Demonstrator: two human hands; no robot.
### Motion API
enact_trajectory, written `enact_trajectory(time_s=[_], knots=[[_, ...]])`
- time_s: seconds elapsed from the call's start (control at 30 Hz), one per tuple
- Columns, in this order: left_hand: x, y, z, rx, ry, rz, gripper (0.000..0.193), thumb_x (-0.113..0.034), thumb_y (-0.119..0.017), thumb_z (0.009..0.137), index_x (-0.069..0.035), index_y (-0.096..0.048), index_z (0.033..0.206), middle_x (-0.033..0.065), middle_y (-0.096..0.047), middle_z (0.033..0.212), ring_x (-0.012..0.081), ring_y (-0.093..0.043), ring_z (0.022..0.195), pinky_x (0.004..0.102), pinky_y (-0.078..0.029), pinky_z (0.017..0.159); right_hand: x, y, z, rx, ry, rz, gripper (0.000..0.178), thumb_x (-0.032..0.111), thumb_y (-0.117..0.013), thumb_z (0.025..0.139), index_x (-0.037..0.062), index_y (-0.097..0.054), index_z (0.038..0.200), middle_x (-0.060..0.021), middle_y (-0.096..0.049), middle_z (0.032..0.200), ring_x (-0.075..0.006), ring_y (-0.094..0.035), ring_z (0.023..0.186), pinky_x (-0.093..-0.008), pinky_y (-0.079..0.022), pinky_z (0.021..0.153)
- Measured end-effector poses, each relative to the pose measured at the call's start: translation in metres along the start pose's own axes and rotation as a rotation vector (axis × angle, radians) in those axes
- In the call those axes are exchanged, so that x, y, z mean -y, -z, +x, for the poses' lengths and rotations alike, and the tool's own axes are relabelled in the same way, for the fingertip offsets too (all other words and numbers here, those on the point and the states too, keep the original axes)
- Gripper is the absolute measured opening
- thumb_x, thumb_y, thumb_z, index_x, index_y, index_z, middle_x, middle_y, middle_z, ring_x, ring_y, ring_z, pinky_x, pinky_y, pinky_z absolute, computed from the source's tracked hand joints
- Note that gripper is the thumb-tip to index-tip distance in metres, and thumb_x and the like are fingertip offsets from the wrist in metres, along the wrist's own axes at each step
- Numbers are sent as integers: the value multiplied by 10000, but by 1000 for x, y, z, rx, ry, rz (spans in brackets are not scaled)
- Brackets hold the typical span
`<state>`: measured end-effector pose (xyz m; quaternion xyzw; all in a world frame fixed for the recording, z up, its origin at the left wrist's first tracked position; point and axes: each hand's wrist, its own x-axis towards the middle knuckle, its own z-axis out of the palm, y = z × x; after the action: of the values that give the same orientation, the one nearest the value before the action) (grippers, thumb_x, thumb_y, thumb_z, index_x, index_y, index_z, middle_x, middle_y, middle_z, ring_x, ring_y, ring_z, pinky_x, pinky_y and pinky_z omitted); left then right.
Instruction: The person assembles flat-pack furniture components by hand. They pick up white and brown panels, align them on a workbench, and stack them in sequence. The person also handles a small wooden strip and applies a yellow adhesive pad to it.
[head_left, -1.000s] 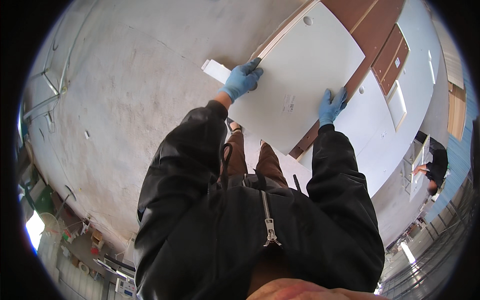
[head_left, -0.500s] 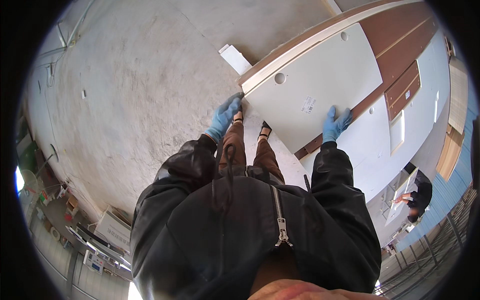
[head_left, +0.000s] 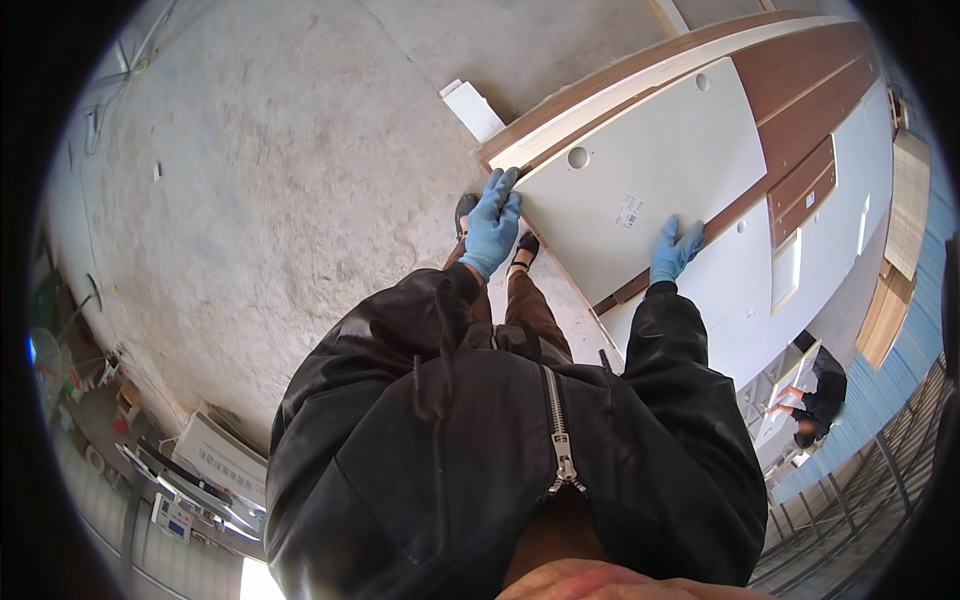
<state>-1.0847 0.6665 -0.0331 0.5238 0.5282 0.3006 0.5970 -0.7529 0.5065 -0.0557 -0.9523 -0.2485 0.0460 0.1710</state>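
I see someone in a loose black jacket (head_left: 470,470) with a soft sheen, its long sleeves (head_left: 375,335) gathered at the cuffs. A silver metal zipper (head_left: 553,410) runs down the front, with black drawcords (head_left: 447,360) hanging beside it. Below are brown trousers (head_left: 533,315) and dark shoes (head_left: 527,243); snug light-blue gloves (head_left: 673,254) cover the hands (head_left: 490,230).

Bright, soft light fills the view (edges bow strongly).

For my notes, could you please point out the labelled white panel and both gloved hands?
Labelled white panel (head_left: 655,165), head view, middle of face.
Left hand (head_left: 491,229), head view, glove back.
Right hand (head_left: 673,252), head view, glove back.
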Motion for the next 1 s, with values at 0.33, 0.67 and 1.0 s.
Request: enact_trajectory(time_s=[0.33,0.67,1.0], knots=[[15,-24,-13,-74,196,-202,647,-233,-653,968,39,-386,1491,213,-441,1520,274,-427,1409,333,-337,1158,13,1,-3,-21,-60,25,828,540,-572,949,10,-299,1525,-236,-264,1596,-410,-177,1494,-520,-191,1210],[5,-21,-10,-75,278,-264,552,-173,-620,984,50,-439,1456,210,-494,1484,270,-469,1369,333,-374,1122,24,3,-9,-21,-67,21,831,546,-545,962,-25,-307,1518,-267,-293,1572,-400,-228,1479,-486,-216,1209],[-1,-12,-4,-45,104,-146,475,-27,-567,977,-91,-519,1446,25,-586,1301,100,-537,884,243,-485,830,25,2,-7,-16,-114,68,782,466,-570,979,-19,-295,1528,-241,-270,1591,-370,-226,1487,-449,-223,1213]])
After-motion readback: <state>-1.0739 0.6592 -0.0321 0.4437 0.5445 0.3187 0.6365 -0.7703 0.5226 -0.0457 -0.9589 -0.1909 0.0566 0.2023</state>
